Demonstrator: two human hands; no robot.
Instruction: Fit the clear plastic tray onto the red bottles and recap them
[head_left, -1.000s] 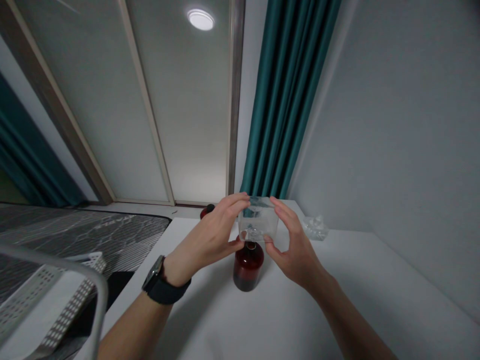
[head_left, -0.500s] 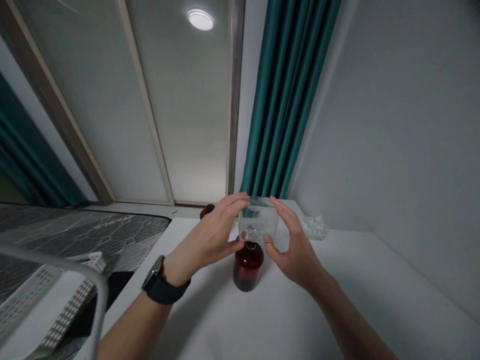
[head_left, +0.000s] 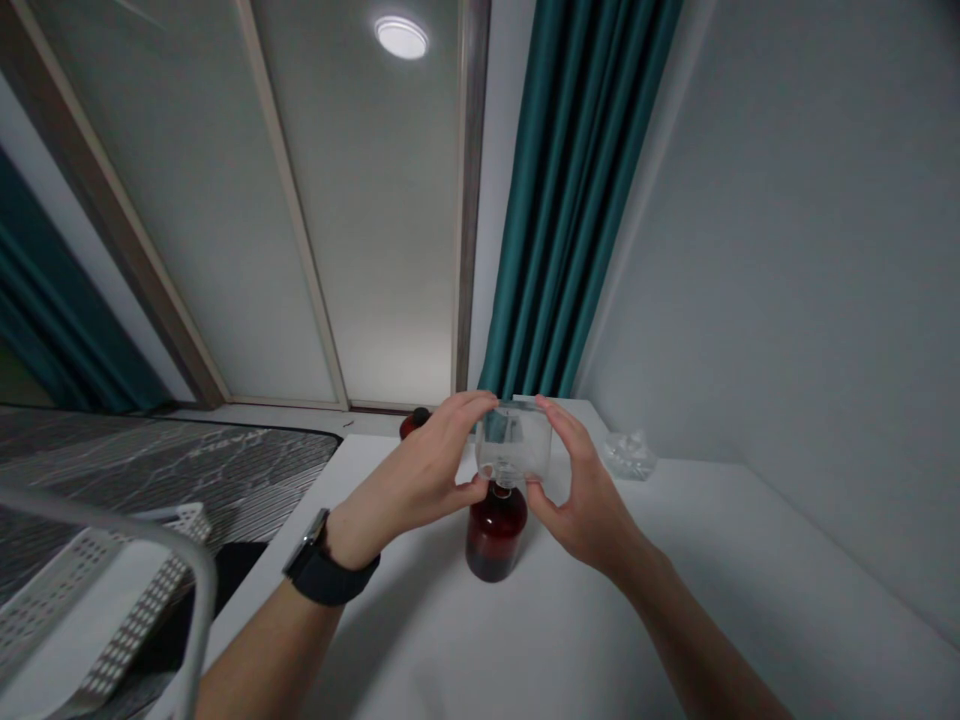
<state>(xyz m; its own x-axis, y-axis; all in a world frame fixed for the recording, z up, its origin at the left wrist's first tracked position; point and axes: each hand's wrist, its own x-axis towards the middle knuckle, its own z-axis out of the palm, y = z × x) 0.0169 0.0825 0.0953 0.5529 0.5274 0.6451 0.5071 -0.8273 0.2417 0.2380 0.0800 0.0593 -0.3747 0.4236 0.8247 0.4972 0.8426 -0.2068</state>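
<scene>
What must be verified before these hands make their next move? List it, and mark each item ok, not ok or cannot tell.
1. Left hand on the clear container: ok, fingers above and thumb below at its left side.
2. Right hand on the container: ok, the same hold at its right side.
3. Dark red bottle upright on the white table: ok.
4. Container clear of the bottle's neck: cannot tell, they overlap in this view.
5. Bottle's mouth fully visible: not ok, the container partly hides it.
6. Crumpled clear plastic apart from the hands: ok, it lies beyond the right hand.
</scene>
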